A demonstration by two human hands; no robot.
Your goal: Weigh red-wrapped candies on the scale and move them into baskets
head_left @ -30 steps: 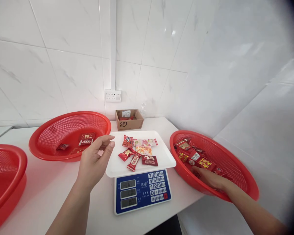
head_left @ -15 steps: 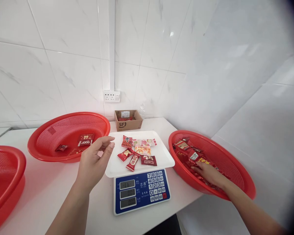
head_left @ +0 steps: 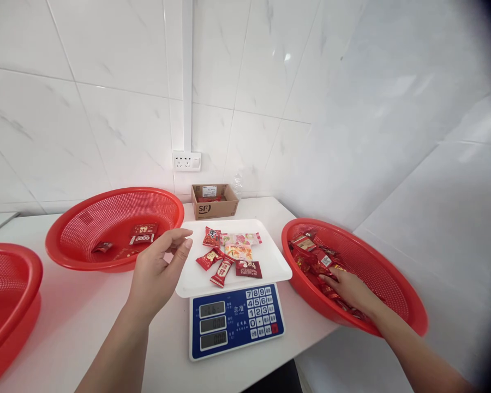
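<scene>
My left hand (head_left: pixel 157 270) hovers at the left edge of the white scale tray (head_left: pixel 270 262), its fingers loosely bent, thumb apart, nothing in it. On the tray lie several wrapped snack packets: a pink one (head_left: pixel 247 238), an orange-and-white one (head_left: pixel 238 251), and red ones such as the narrow packet (head_left: pixel 221 272). My right hand (head_left: pixel 354 289) reaches into the right red basket (head_left: pixel 396 284), among a heap of red packets. Its thumb is near a red packet with a white label (head_left: pixel 324 260); the other fingertips are partly hidden, so a grip cannot be made out.
The blue scale panel (head_left: pixel 237 322) faces me below the tray. A red basket (head_left: pixel 77 224) with a few packets stands at back left, another red basket (head_left: pixel 12 305) at the left edge. Behind the tray is a cardboard box (head_left: pixel 216 208), against the tiled wall (head_left: pixel 118 125).
My right hand has shifted slightly among the packets in the right basket, and the packets by its fingers have turned a little. The left hand and the packets on the tray look unmoved.
</scene>
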